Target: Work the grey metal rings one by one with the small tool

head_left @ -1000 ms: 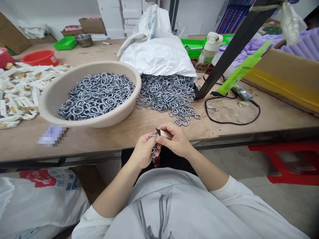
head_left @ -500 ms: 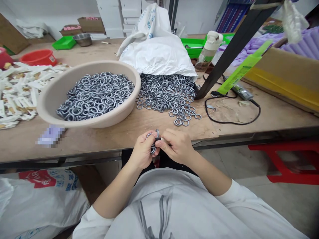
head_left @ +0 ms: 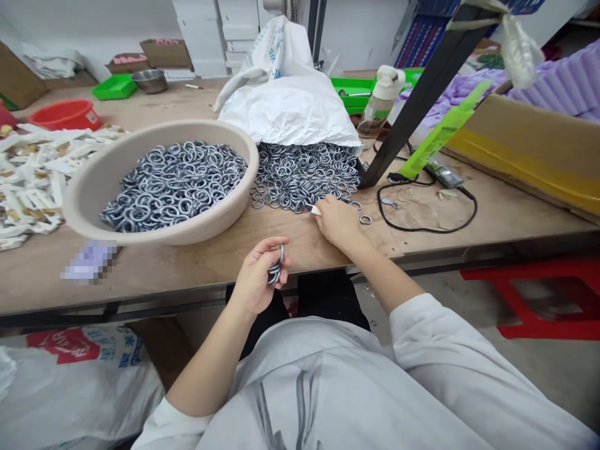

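Note:
My left hand (head_left: 257,275) is closed around several grey metal rings (head_left: 274,273), above the table's front edge. One ring stands up between the thumb and fingers. Farther forward, my right hand (head_left: 338,222) reaches down to the near edge of a loose ring pile (head_left: 307,172). At its thumb side shows a slim piece with a white part (head_left: 315,210) and a dark tip pointing into the rings; its exact kind is unclear. The right fingertips are partly hidden by the hand. To the left, a wide beige basin (head_left: 180,236) holds many similar rings.
A white sack (head_left: 293,112) lies behind the loose rings. Right of it stand a dark metal post (head_left: 398,119), a bottle (head_left: 377,103) and a black cable (head_left: 424,230). White pieces (head_left: 28,181) are heaped at far left. A red stool (head_left: 529,306) stands below right.
My right hand has left my left hand and moved forward to the loose ring pile. My left hand keeps its rings and has shifted slightly left. The whole view has shifted a little.

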A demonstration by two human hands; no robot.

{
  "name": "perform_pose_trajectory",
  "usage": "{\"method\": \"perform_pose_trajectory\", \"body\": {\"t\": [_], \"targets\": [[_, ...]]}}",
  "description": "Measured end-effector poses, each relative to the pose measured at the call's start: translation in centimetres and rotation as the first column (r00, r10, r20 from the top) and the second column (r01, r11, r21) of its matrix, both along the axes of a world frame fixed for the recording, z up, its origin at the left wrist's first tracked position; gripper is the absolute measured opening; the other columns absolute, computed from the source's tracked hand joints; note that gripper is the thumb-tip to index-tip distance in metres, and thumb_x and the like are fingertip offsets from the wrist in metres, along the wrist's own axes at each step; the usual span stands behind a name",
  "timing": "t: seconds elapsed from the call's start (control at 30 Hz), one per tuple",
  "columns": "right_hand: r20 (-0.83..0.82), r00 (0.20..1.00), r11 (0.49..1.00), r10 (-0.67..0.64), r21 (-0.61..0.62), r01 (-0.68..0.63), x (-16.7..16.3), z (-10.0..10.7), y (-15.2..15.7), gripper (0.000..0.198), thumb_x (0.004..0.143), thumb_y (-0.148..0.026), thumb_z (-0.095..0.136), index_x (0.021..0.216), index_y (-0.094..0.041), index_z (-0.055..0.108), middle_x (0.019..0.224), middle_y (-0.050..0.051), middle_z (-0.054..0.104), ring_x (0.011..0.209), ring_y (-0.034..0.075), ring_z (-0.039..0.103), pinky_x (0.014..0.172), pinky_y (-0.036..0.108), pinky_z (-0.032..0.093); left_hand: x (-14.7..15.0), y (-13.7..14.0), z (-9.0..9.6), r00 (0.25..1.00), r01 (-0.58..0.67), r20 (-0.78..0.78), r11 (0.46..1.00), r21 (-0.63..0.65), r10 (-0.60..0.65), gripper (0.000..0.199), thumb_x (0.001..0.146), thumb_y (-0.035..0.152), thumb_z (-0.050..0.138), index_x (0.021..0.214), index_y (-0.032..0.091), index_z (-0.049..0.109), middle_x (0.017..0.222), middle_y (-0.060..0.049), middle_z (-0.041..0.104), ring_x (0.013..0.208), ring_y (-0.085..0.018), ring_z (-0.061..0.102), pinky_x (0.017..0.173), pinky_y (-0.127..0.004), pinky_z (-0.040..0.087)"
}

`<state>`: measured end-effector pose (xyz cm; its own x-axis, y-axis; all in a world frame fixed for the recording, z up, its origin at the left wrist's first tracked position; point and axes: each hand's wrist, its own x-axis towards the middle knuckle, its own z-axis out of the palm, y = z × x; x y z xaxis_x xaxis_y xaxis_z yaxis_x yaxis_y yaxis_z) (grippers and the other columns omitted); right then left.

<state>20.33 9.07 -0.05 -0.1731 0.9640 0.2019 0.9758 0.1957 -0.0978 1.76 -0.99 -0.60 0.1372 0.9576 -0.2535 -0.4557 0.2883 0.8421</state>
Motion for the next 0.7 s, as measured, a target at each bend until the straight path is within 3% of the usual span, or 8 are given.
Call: {"method": "perform_pose_trajectory", "body": {"t": [0.07,0.13,0.27,0.3,0.37,0.47,0.57,0.7], "targets": [[-0.173,0.984,0.999,0.043,0.007,-0.043,0.1,0.3,-0.5,0.022,0.095,-0.031,0.053,0.095,-0.017,0.069,0.106,0.012,0.066,0.089,0.024,0.062,0.067,0.030,0.037,0.0,0.3,-0.1,0.999,-0.036,0.018,0.999,-0.034,0.036,0.028,0.071,0.031,0.070,0.094,0.018,0.061,0.068,0.002,0.063,0.042,-0.008,0.052,0.033,-0.016,0.031],[-0.448,0.886,0.984,0.120,-0.062,-0.165,0.2,0.7,-1.4,0.023,0.092,-0.033,0.055,0.086,-0.017,0.069,0.094,0.008,0.069,0.084,0.021,0.061,0.068,0.029,0.039,0.1,0.5,-0.1,0.999,-0.046,0.011,0.998,-0.051,0.046,0.030,0.071,0.039,0.072,0.088,0.017,0.059,0.070,0.001,0.063,0.043,-0.008,0.054,0.032,-0.016,0.031],[-0.898,0.423,0.807,0.121,-0.160,-0.569,-0.3,1.3,-3.9,0.023,0.084,-0.038,0.064,0.087,-0.016,0.069,0.081,0.003,0.070,0.076,0.017,0.063,0.070,0.028,0.046,0.8,0.7,-0.4,0.997,0.010,-0.080,0.999,0.037,-0.007,0.042,0.071,0.050,0.079,0.080,0.017,0.055,0.065,0.005,0.055,0.041,-0.005,0.049,0.033,-0.014,0.030],[-0.941,0.329,0.777,0.084,-0.145,-0.613,-0.5,1.3,-4.4,0.023,0.081,-0.038,0.068,0.089,-0.016,0.068,0.081,0.002,0.070,0.076,0.016,0.063,0.071,0.028,0.047,1.0,0.8,-0.5,0.995,0.039,-0.099,0.997,0.067,-0.032,0.044,0.071,0.051,0.079,0.079,0.017,0.054,0.064,0.006,0.053,0.041,-0.004,0.048,0.034,-0.014,0.030],[-0.977,0.211,0.774,0.013,-0.124,-0.621,-1.2,1.3,-5.0,0.027,0.076,-0.038,0.073,0.089,-0.017,0.064,0.080,0.001,0.068,0.073,0.015,0.063,0.070,0.028,0.050,1.4,0.8,-0.8,0.990,0.081,-0.123,0.991,0.111,-0.067,0.045,0.072,0.054,0.078,0.078,0.017,0.053,0.062,0.007,0.051,0.040,-0.004,0.048,0.035,-0.015,0.032],[-0.989,0.136,0.807,-0.063,-0.131,-0.576,-2.0,0.9,-5.3,0.032,0.073,-0.043,0.077,0.084,-0.018,0.059,0.071,-0.002,0.064,0.065,0.013,0.062,0.065,0.028,0.051,1.8,0.9,-0.8,0.988,0.078,-0.146,0.989,0.125,-0.059,0.044,0.074,0.054,0.076,0.077,0.017,0.053,0.062,0.007,0.051,0.039,-0.004,0.047,0.035,-0.015,0.032],[-0.991,0.097,0.796,-0.089,-0.130,-0.591,-2.4,0.4,-5.7,0.041,0.072,-0.051,0.079,0.089,-0.020,0.060,0.070,-0.002,0.064,0.063,0.015,0.063,0.061,0.030,0.053,1.9,0.8,-0.5,0.991,0.029,-0.130,0.995,0.094,-0.017,0.042,0.073,0.053,0.076,0.076,0.017,0.053,0.060,0.007,0.051,0.037,-0.004,0.046,0.034,-0.016,0.030],[-0.991,0.131,0.827,-0.014,-0.085,-0.556,-2.5,0.1,-6.4,0.043,0.074,-0.056,0.077,0.093,-0.020,0.063,0.067,-0.001,0.065,0.059,0.017,0.063,0.058,0.031,0.052,2.5,0.3,-0.1,0.996,0.034,-0.084,0.998,0.043,-0.030,0.041,0.076,0.053,0.070,0.071,0.018,0.051,0.053,0.005,0.051,0.035,-0.007,0.046,0.033,-0.018,0.029]]}}
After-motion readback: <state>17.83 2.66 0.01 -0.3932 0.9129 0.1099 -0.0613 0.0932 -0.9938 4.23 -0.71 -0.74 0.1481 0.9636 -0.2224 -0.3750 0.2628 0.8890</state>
